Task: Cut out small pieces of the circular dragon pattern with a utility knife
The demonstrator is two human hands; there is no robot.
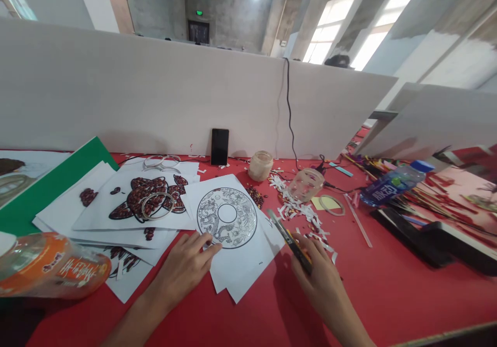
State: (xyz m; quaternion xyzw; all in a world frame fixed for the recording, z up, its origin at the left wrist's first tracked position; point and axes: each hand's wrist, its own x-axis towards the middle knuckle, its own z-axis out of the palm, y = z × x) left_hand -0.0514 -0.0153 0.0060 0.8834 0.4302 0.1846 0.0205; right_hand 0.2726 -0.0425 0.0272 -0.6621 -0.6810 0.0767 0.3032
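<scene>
My left hand (190, 258) rests at the lower left of a white sheet printed with a round dragon-and-phoenix design (209, 207). Its thumb and index finger close on a small dark reddish piece (209, 242) that looks like a bean. In my right hand (319, 266) is a utility knife (291, 243), its blade extended and pointing up and to the left. The blade tip is beside the sheet's right edge, apart from my left hand. More white paper (235, 285) lies underneath the printed sheet.
Left are bean-covered pictures (147, 197), a clear ring (157, 205) and an orange-labelled bottle (54, 265). Behind stand a phone (220, 146) and a jar (261, 165). Right are a tilted jar (306, 185), paper scraps (310, 217), a water bottle (396, 184) and a black case (411, 237).
</scene>
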